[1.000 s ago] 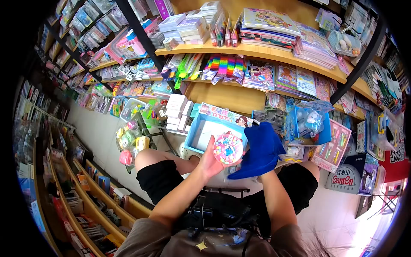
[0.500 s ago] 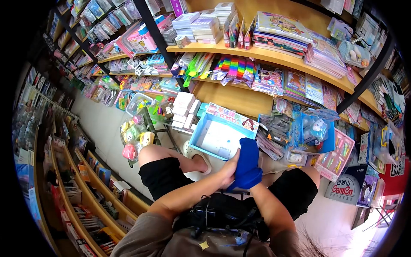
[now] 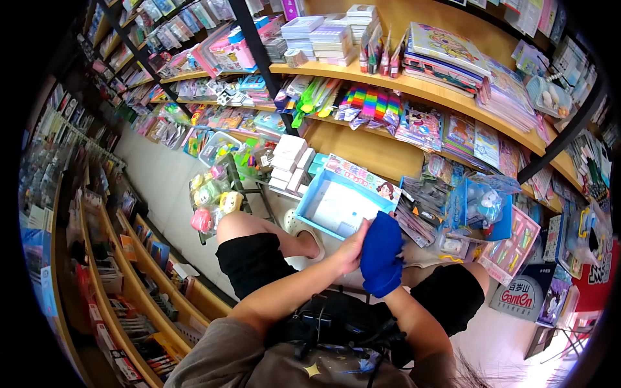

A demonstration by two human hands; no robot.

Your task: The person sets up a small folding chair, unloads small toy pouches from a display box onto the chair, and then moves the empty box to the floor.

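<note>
A bright blue cloth (image 3: 381, 258), perhaps a towel or a mitt, is wrapped over my right hand, so only the wrist (image 3: 400, 302) shows below it and the fingers are hidden. From the left, my left hand (image 3: 352, 251) presses against the cloth, its thumb and fingers closed on the side and upper edge. Just beyond my hands stands a light blue cardboard display box (image 3: 309, 220) with a printed header card (image 3: 362, 174); a small clear package (image 3: 349, 225) lies inside it.
White boxes (image 3: 288, 161) are stacked left of the display box. Plush toys in plastic (image 3: 208, 194) hang by my left knee. A blue bin (image 3: 501, 223) with a bagged toy sits at the right. Wooden shelves (image 3: 446, 97) rise ahead; low book racks (image 3: 149, 284) run along the left.
The blue cloth is now pulled lower around the right wrist and looks rounder, after standing taller and folded. My left hand has shifted slightly right. The view has turned a little.
</note>
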